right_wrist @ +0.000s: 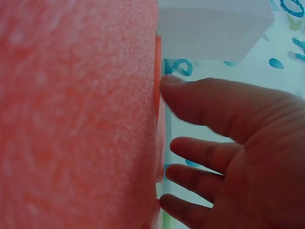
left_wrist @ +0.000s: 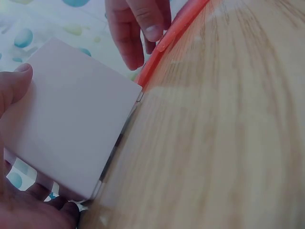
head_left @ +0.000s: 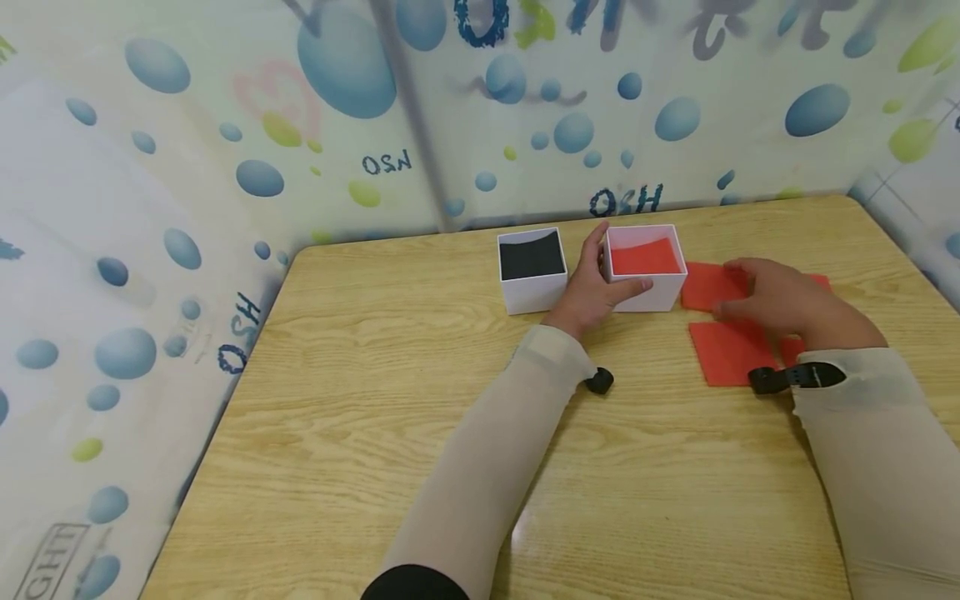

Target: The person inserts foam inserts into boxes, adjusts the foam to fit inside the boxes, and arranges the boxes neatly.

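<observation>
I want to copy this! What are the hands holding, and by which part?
The left hand holds the red-filled white box by its left side and front. The right hand is over the red sheets; no grip shows.

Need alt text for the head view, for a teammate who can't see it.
A person's left hand grips a white box with red foam inside, while the right hand is over red foam sheets on a wood-grain table. Left of that box stands a second white box holding black foam.
</observation>
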The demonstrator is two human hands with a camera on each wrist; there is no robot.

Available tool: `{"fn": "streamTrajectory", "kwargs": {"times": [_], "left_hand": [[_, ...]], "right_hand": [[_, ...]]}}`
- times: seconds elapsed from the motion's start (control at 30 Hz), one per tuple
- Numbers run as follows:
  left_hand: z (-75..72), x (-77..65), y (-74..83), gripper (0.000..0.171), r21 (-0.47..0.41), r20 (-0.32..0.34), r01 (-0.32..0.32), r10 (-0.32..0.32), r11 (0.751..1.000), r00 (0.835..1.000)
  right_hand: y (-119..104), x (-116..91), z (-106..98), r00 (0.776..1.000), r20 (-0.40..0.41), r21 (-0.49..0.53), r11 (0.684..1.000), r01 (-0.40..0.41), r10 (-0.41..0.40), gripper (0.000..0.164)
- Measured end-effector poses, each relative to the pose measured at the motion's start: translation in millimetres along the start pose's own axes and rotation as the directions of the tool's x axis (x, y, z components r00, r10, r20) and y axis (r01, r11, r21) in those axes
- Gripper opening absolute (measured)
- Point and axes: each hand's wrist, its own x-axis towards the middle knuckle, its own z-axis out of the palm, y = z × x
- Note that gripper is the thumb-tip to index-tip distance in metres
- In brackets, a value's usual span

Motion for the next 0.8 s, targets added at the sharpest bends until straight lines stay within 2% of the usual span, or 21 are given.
{"fn": "streamTrajectory", "kwargs": {"times": [0.23,0.63,0.8], "left_hand": [[0.9,-1.4,0.4,0.102,0.003,-0.009,0.019,-0.019,1.0,1.0],[0.0,-1.6,1.7,0.103,-0.005,0.001,0.025,-0.025,1.0,1.0],[0.4,-1.9,2.7,0.102,-0.004,-0.002,0.027,-0.027,1.0,1.0]], "right_hand": [[-0.9,0.4,2.6,1.0,0.009,-0.058,0.998,0.018,-0.018,0.09],[2.3,3.0,5.9,0.999,-0.017,-0.077,0.996,0.041,-0.042,0.079],[2.9,3.8,5.2,0.998,-0.021,-0.083,0.995,0.053,-0.055,0.081]]}}
